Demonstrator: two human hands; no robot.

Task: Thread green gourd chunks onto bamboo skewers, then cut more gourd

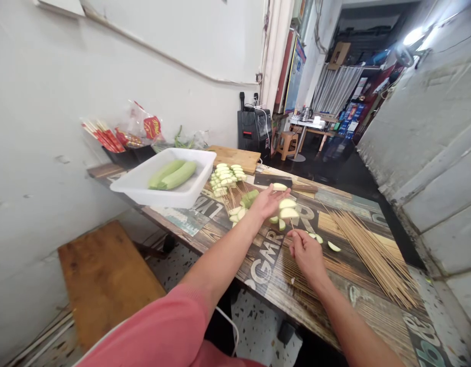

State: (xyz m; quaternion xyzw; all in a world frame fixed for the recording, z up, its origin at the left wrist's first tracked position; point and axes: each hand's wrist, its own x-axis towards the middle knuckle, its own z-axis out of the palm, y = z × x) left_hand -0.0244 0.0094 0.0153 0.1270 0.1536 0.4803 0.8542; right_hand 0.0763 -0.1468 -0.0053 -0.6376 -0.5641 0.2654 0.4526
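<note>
My right hand (pixel 307 253) pinches the lower end of a thin bamboo skewer (pixel 291 223) that carries two pale green squash slices (pixel 287 209). My left hand (pixel 266 202) reaches over the table, fingers curled around another slice (pixel 280 187) close above the skewered ones. Loose slices (pixel 333 246) lie on the printed wooden table (pixel 345 285) around both hands. A heap of finished skewers (pixel 225 179) rests to the left of my left hand.
A white tub (pixel 164 179) holding two whole green squashes sits at the table's left end. A bundle of bare bamboo skewers (pixel 372 252) lies on the right. A cutting board (pixel 235 156) and knife (pixel 292 184) lie behind. A wooden bench (pixel 105 278) stands below left.
</note>
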